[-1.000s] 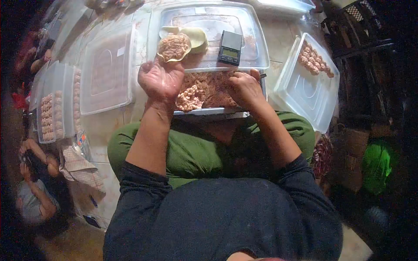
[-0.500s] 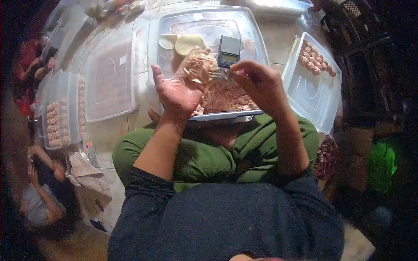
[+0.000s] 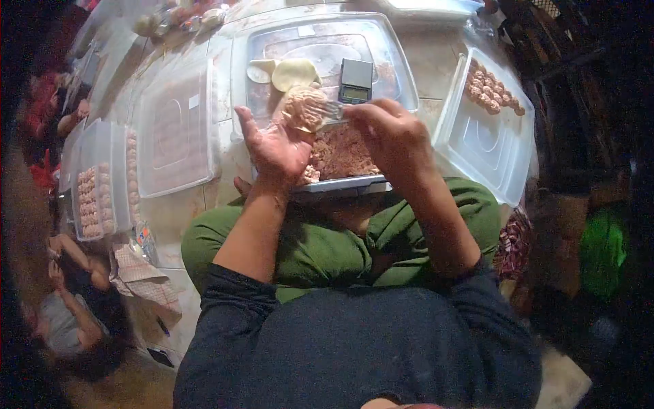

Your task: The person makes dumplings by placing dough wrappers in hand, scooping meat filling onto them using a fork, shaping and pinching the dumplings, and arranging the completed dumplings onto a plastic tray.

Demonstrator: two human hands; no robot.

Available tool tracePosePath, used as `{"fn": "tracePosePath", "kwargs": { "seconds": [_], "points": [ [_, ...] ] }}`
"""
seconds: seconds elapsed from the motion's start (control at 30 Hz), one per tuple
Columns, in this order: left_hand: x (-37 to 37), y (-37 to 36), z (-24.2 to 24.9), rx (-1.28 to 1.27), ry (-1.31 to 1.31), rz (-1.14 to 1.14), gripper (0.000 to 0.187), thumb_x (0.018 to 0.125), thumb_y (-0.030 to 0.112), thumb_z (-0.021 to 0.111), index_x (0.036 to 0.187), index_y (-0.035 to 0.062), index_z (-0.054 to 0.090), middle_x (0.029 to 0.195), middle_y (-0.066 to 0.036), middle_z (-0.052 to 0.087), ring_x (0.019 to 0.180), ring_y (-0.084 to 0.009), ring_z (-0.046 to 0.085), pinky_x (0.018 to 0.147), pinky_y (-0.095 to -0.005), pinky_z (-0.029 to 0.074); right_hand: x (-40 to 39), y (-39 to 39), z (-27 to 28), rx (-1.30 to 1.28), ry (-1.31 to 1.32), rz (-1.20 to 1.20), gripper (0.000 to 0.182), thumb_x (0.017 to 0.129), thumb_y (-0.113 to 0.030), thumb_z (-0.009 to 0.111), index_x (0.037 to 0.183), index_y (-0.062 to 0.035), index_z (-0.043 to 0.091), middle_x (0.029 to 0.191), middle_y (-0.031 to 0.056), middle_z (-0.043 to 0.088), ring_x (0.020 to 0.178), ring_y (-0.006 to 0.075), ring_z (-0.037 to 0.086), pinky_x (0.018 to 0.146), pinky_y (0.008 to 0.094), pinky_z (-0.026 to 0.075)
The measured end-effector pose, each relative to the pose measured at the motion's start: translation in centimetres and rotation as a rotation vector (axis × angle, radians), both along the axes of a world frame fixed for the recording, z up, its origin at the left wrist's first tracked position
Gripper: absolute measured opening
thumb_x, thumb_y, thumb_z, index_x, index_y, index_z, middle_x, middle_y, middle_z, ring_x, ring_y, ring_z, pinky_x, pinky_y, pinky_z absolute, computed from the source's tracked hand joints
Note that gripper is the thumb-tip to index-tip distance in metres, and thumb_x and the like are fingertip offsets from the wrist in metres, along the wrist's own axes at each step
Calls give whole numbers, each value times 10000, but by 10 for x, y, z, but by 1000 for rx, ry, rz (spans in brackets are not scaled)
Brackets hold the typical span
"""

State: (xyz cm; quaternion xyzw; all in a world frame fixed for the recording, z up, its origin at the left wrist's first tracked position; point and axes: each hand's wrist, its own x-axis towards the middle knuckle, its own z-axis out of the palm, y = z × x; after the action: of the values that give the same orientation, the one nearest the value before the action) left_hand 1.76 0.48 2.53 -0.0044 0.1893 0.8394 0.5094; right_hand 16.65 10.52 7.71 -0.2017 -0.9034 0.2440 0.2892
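**Over the near tray, a fork works at the meat on an open wrapper**

Beyond the left hand's palm, across its fingers, lies a round wrapper point(image 3: 295, 121) topped with pale minced filling point(image 3: 308, 105). The left hand point(image 3: 278, 148) is palm up and spread, thumb held away. The right hand point(image 3: 395, 133) pinches a fork point(image 3: 332, 109), its tines at the side of the filling facing that hand. Whether they press or only skim it is hard to tell at this blur.

Below both hands sits the tray point(image 3: 347, 185), with a good amount of minced meat point(image 3: 344, 153) in it. Past the fingertips, a clear lid point(image 3: 327, 51) bears pale round wrappers point(image 3: 295, 73) beyond the left hand and a small digital scale point(image 3: 356, 76) beyond the right.

As for progress, this piece looks partly made: filling is on, but its top is uncovered. Shaped pieces point(image 3: 487, 88) cluster at the far end of a shallow container point(image 3: 471, 153) to the right of the right hand; well to the left of the left hand, rows of similar pieces point(image 3: 88, 201) fill part of another container point(image 3: 109, 146). Loose meat and bare wrappers near the hands are unused.
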Motion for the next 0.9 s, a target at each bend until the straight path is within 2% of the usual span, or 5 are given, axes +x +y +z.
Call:
{"fn": "tracePosePath", "kwargs": {
  "seconds": [0.2, 0.47, 0.7, 0.87, 0.9],
  "points": [
    [13, 1, 4, 46, 14, -209, 1108, 691, 843, 280, 1318, -70, 305, 1317, -221, 398, 1219, -307, 404, 1055, -424, 274, -1, 25, -18, -18, -113, 39, 105, 784, -122, 554, 873, -116, 611, 821, 127, 611, 745, 322, 620, 629, 406, 493],
    [11, 2, 2, 68, 6, -170, 1128, 689, 848, 262, 1334, -77, 269, 1341, -235, 358, 1237, -330, 372, 1057, -434, 264, 5, 8, -9, 48, -178, 52, 140, 799, -128, 619, 930, -83, 641, 833, 119, 634, 742, 295, 629, 640, 360, 494],
    [4, -1, 2, 6, 47, -88, 1136, 682, 857, 234, 1342, -67, 267, 1331, -248, 368, 1236, -337, 375, 1056, -430, 267, 7, 13, 3, 64, -5, -8, 135, 798, -128, 632, 919, -75, 662, 843, 108, 652, 729, 259, 650, 620, 339, 515],
    [14, 1, 11, 60, 121, -217, 1141, 670, 865, 216, 1347, -53, 270, 1334, -255, 369, 1249, -337, 366, 1064, -434, 255, 15, 25, -13, 45, -74, 25, 139, 798, -101, 630, 923, -49, 660, 823, 138, 654, 732, 259, 656, 619, 322, 515],
    [14, 1, 13, 55, 111, -205, 1141, 669, 866, 217, 1348, -50, 270, 1332, -256, 372, 1247, -337, 369, 1064, -436, 254, 20, 29, -12, 79, -48, 32, 155, 812, -110, 627, 951, -50, 662, 777, 107, 659, 686, 205, 649, 620, 298, 508]
  ]
}}
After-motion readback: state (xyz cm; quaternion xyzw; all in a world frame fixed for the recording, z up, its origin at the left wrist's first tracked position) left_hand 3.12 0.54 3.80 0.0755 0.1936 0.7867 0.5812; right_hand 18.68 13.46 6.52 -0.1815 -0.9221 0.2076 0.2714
